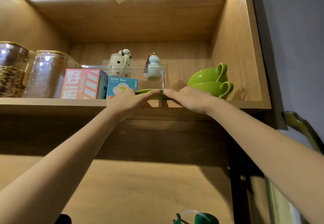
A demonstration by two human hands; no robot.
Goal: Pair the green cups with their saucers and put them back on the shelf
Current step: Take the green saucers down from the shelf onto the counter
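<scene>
Both arms raised to the upper shelf. Left hand and right hand meet at a green saucer sitting at the shelf's front edge, just ahead of a clear plastic bin. Fingertips of both hands lie along the saucer's near rim, fingers stretched nearly flat; whether either grip has closed on the rim or only rests on it, cannot tell, since thumbs and underside are hidden. One saucer or a stack, also cannot tell.

Two green cups nested one in the other, just right of the saucer and behind the right hand, handles pointing right, tipped rather than upright.

Left of the saucer: a blue box, a red-orange box, two glass jars.

Handling, by judgement: glazed ware, stiff, smooth and likely slippery, breakable if it drops from this height. Saucer is shallow, so take it at opposite rim edges, thumb over and fingers under. Cups best lifted by handle or cradled at the bowl, one at a time, since the nested pair may shift
</scene>
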